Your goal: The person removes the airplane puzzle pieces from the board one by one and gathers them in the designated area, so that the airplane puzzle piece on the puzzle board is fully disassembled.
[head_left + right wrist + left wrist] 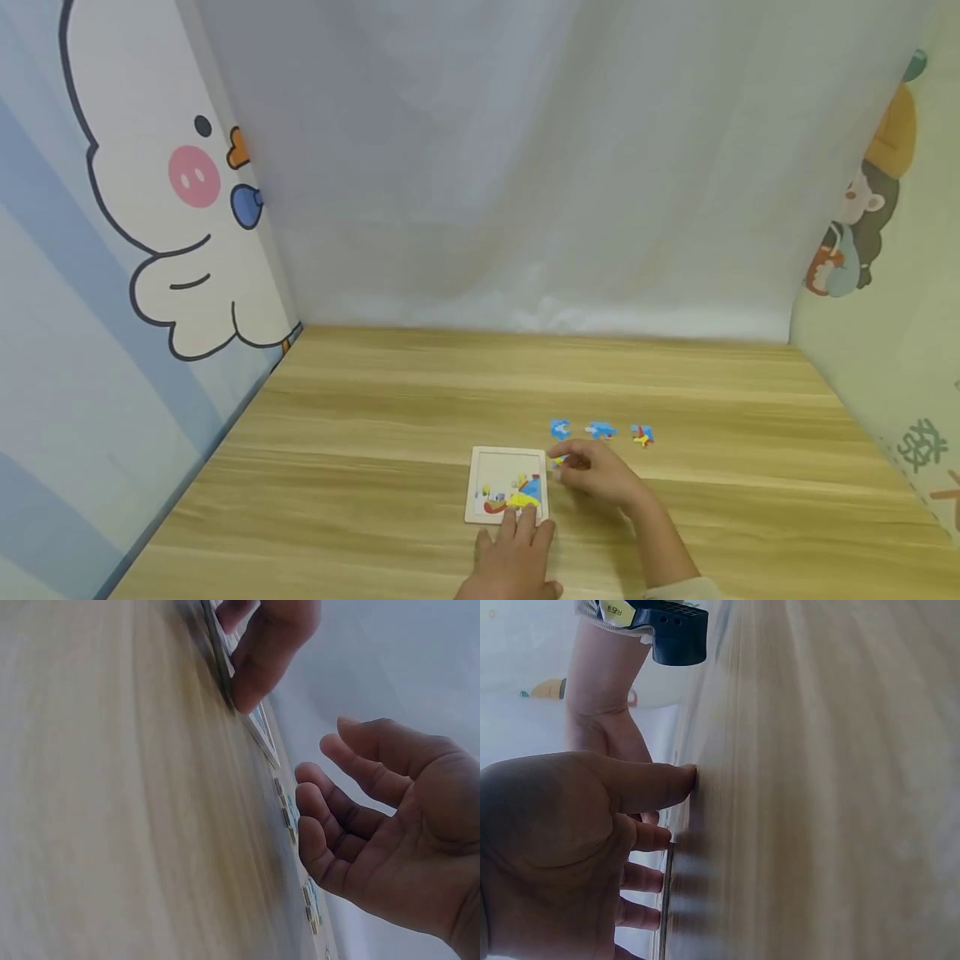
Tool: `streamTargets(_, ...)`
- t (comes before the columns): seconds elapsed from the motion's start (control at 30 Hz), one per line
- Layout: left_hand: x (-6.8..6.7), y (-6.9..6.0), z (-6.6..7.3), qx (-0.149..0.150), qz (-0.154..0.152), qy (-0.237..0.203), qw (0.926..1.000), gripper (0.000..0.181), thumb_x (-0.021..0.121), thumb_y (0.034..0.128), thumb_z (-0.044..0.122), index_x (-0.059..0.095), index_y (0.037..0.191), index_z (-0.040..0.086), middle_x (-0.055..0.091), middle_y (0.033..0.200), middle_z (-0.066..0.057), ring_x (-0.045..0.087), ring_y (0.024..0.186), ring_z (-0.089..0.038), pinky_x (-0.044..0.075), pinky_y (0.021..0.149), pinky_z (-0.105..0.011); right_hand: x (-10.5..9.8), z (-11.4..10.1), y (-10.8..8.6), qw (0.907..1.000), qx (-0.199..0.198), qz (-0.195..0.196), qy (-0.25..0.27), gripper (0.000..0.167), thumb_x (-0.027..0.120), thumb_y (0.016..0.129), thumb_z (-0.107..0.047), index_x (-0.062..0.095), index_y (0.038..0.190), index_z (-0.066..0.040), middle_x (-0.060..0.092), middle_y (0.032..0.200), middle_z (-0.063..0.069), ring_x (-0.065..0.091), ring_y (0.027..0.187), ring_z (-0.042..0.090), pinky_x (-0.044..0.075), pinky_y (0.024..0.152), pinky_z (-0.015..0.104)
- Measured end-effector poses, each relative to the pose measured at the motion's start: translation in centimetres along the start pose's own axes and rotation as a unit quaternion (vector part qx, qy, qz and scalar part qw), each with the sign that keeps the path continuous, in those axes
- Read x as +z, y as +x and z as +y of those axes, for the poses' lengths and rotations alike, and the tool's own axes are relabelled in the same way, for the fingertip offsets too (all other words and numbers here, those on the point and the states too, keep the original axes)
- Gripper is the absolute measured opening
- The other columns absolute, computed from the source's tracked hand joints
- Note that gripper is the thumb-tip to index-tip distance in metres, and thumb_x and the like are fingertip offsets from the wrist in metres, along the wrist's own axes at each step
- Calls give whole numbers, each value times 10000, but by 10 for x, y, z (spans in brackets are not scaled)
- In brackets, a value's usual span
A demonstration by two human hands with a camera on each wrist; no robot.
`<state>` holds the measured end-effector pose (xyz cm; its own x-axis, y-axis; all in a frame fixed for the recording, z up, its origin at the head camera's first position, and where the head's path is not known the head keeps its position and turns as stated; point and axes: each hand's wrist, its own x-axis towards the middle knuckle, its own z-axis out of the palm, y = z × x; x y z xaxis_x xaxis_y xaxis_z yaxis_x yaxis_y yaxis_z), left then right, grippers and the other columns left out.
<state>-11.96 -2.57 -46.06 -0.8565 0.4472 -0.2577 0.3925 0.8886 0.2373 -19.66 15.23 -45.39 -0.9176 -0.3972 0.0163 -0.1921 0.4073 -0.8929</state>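
Note:
A square wooden puzzle board [510, 452] lies on the table, with joined red, yellow and blue puzzle pieces [531, 490] in its lower part. The left hand [512, 557] rests its outstretched fingertips on the board's near edge; in the left wrist view its thumb [656, 786] reaches down toward the table. Just right of the board hovers the right hand [600, 475], fingers loosely bent, over a yellow-and-blue puzzle piece [558, 460] that it partly hides. In the right wrist view, the right hand [397, 832] has a gap between thumb and fingers and holds nothing.
Beyond the right hand, three loose pieces lie in a row: a blue one [560, 429], a blue-and-white one [601, 430] and a red-yellow-blue one [642, 435]. The wooden table [360, 417] ends at a pale curtain [525, 208], with printed panels on both sides.

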Motion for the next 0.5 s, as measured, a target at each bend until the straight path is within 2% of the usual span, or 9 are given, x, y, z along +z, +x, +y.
streamTargets(0.2, 3, -2, 0, -31, 62, 4, 10000, 710, 684, 772, 508, 444, 1338, 154, 353, 1418, -97, 328, 1279, -354, 364, 865, -621, 12, 0, 3, 9987, -31, -509, -78, 312, 608, 801, 29, 603, 1111, 57, 576, 837, 63, 518, 741, 170, 449, 622, 254)
streamTargets(0.5, 2, -1, -1, 17, 123, 3, 9999, 715, 694, 763, 505, 435, 1340, 171, 347, 1412, -80, 319, 1285, -331, 360, 879, -606, 10, -1, 9, 9952, 76, -880, -430, 331, 646, 793, -11, 616, 1118, 41, 547, 730, 12, 478, 659, 121, 408, 615, 248)
